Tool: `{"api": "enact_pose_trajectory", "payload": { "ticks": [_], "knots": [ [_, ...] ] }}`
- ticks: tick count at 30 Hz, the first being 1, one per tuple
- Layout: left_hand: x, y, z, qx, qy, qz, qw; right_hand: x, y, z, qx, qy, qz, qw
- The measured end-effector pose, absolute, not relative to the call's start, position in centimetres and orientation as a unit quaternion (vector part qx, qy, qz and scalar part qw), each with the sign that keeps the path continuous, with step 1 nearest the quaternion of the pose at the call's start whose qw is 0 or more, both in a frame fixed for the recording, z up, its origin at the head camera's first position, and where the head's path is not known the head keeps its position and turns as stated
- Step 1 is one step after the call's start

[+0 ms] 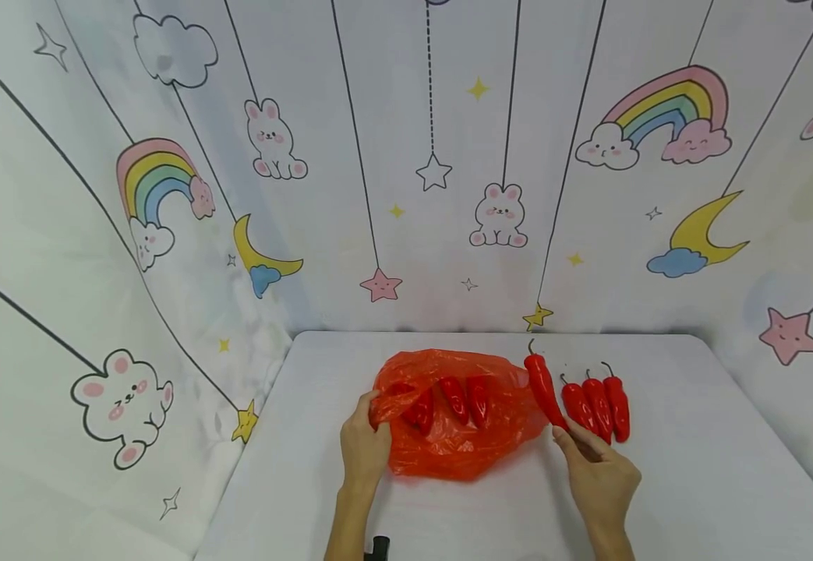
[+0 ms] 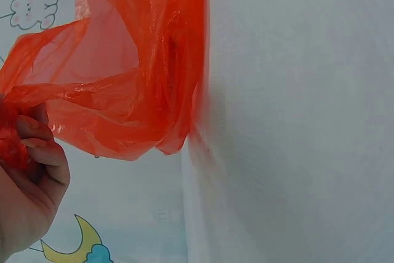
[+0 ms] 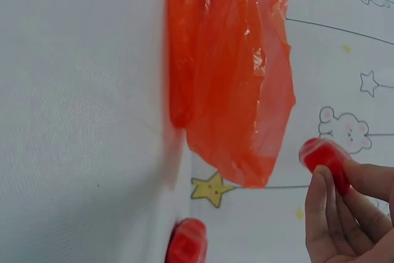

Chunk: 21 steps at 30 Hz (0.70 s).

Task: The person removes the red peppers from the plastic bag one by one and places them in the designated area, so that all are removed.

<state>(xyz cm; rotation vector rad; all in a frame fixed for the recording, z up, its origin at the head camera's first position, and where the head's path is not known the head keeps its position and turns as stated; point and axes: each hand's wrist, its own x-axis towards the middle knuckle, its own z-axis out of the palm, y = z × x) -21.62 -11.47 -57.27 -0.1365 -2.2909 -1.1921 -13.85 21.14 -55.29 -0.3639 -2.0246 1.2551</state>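
A thin red plastic bag (image 1: pixel 441 460) lies spread on the white table with its mouth held up. Several red chili peppers (image 1: pixel 454 399) show inside it. At the bag's left edge, my left hand (image 1: pixel 366 444) grips the gathered plastic; the left wrist view shows those fingers (image 2: pixel 49 158) curled on it. My right hand (image 1: pixel 599 471) pinches one red chili pepper (image 1: pixel 543 389) by its lower end, stem pointing away, beside the bag's right edge. In the right wrist view that pepper (image 3: pixel 323 155) sits between thumb and fingers.
To the right of the held pepper, a short row of red chili peppers (image 1: pixel 597 405) lies on the white table (image 1: pixel 694 483). A black object (image 1: pixel 379 547) shows at the front edge near the left forearm. Behind the table hangs a cartoon-printed cloth (image 1: pixel 441 234).
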Motion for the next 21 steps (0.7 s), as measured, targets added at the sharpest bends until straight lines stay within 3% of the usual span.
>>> {"api": "enact_pose_trajectory", "payload": {
  "ticks": [21],
  "knots": [
    [-21.7,-11.5,-57.4,-0.055,-0.850,-0.442,0.281,-15.0,22.8,-57.3,-0.226,-0.801,0.457,0.315]
  ]
}}
